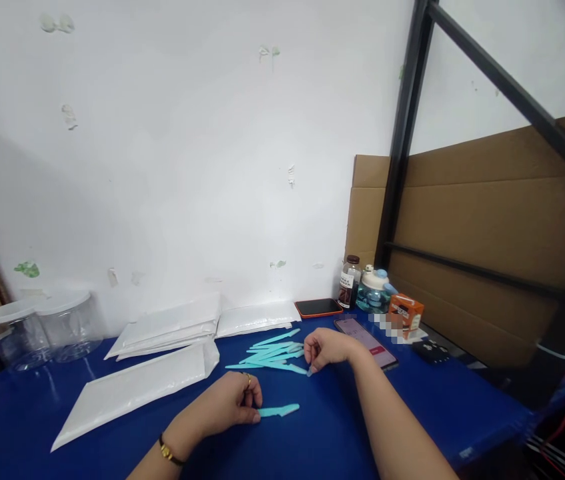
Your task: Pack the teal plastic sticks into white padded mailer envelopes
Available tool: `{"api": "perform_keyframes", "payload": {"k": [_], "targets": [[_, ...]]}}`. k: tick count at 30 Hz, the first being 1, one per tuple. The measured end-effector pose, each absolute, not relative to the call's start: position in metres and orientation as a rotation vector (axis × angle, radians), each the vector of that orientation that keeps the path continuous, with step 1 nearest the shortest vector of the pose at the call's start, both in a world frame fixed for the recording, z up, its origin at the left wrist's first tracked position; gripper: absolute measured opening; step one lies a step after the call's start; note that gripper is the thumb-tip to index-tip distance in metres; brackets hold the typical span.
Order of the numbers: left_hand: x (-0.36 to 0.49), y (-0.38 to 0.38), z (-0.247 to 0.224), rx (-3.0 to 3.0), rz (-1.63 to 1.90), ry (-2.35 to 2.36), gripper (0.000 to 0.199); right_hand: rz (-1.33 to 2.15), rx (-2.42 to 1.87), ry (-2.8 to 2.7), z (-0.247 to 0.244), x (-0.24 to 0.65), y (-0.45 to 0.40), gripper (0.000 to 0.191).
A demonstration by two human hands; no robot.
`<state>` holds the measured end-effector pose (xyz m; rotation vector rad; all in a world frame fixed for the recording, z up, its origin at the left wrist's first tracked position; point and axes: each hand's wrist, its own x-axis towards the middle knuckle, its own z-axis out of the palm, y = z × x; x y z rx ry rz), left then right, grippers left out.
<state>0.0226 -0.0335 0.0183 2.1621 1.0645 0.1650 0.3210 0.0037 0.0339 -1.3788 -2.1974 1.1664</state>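
I hold a turquoise eyebrow razor point(279, 411) just above or on the blue desk point(335, 433); I can't tell which. My left hand point(235, 399) pinches its near end between thumb and fingers. My right hand point(329, 348) has its fingertips pinched on a small translucent piece point(309, 373), beside a loose heap of matching razors point(267, 355). White padded mailers point(137, 385) lie to the left, and a lit phone point(373, 347) lies behind my right wrist.

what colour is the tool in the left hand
The tool is mostly turquoise, best seen in the head view.
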Motion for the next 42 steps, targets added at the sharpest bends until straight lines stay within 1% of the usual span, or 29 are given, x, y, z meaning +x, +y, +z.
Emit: {"api": "perform_keyframes", "payload": {"k": [3,7,10,12,16,17,21,26,28,31,34,37,40,42], "targets": [[0.024,-0.034,0.019,2.217,0.212,1.081,0.027,1.004,-1.418,-2.224,0.031,0.318,0.006,0.020],[0.028,-0.035,0.025,2.317,0.334,1.155,0.022,0.812,-1.435,-2.240,0.024,0.302,0.006,0.015],[0.031,-0.035,0.026,2.422,0.507,1.228,0.024,0.885,-1.451,-2.278,0.018,0.290,0.007,0.009],[0.034,-0.035,0.025,2.488,0.563,1.236,0.027,0.925,-1.411,-2.345,0.017,0.284,0.006,0.010],[0.039,-0.035,0.023,2.540,0.404,1.230,0.016,0.907,-1.314,-2.482,0.023,0.280,0.003,0.015],[0.039,-0.035,0.023,2.528,0.360,1.240,0.015,0.920,-1.314,-2.508,0.025,0.282,0.002,0.016],[0.035,-0.036,0.029,2.466,0.266,1.312,0.019,0.956,-1.409,-2.530,0.034,0.294,0.000,0.020],[0.031,-0.037,0.030,2.440,0.379,1.262,0.024,1.012,-1.361,-2.458,0.040,0.295,-0.003,0.023],[0.030,-0.035,0.027,2.416,0.342,1.234,0.026,0.997,-1.330,-2.460,0.040,0.292,-0.004,0.025],[0.025,-0.031,0.022,2.342,0.256,1.245,0.031,0.995,-1.367,-2.489,0.039,0.298,-0.003,0.021],[0.017,-0.029,0.021,2.254,0.234,1.264,0.030,1.012,-1.465,-2.461,0.038,0.311,-0.001,0.019],[0.011,-0.029,0.022,2.214,0.227,1.239,0.027,0.877,-1.488,-2.395,0.035,0.310,0.002,0.023],[0.011,-0.030,0.023,2.270,0.276,1.257,0.027,0.652,-1.407,-2.322,0.028,0.289,0.004,0.015],[0.014,-0.030,0.023,2.327,0.341,1.305,0.024,0.510,-1.373,-2.314,0.022,0.272,0.006,0.014]]}}
